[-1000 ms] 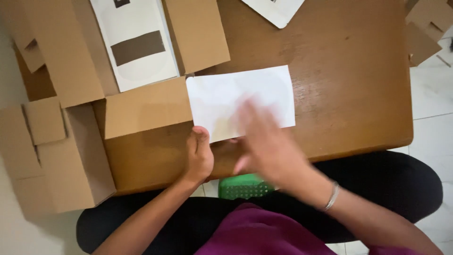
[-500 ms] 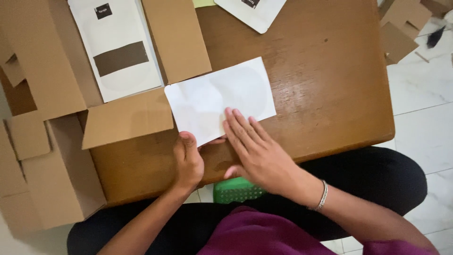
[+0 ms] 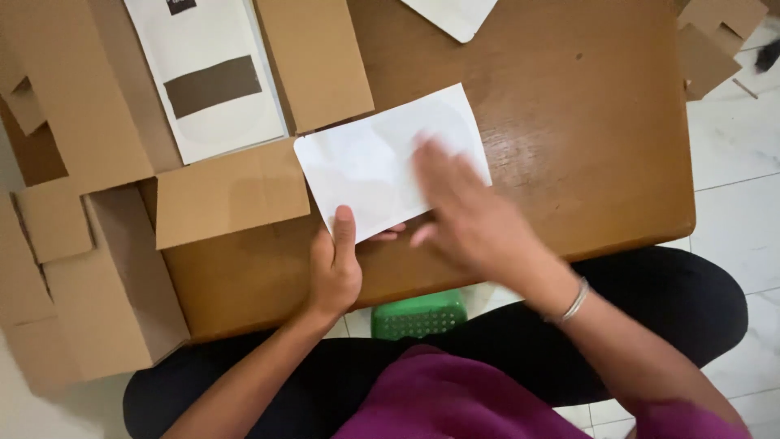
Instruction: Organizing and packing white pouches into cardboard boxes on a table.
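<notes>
Paper first: a white rectangular sheet of paper (image 3: 374, 167) with faint round shapes showing through it lies flat on the brown wooden tabletop (image 3: 569, 122), tilted a bit, its lower edge near the tabletop's front edge. The left hand (image 3: 335, 268) pins the sheet's bottom edge, thumb on top and fingertips peeking out underneath, so it's pinching the paper. The right hand (image 3: 467, 211) is spread flat and open over the sheet's right half, blurred, palm down, not gripping anything; there's a thin silver bangle (image 3: 575, 301) on that wrist.

The sheet's left edge touches or slightly overlaps a flat brown cardboard flap (image 3: 231, 199). Above that sits a white card with a dark brown bar (image 3: 207, 77), boxed in by more brown cardboard panels (image 3: 313, 57). A stack of folded brown cardboard pieces (image 3: 89, 276) hangs off the tabletop's left side.

Right of the sheet the tabletop is bare wood all the way to the rounded right edge, so plenty of room there. Another white sheet corner (image 3: 451, 12) pokes in at the top. More cardboard scraps (image 3: 715, 41) lie on the white tiled floor (image 3: 731, 146). A green plastic stool (image 3: 418, 315) shows below the tabletop's front edge.
</notes>
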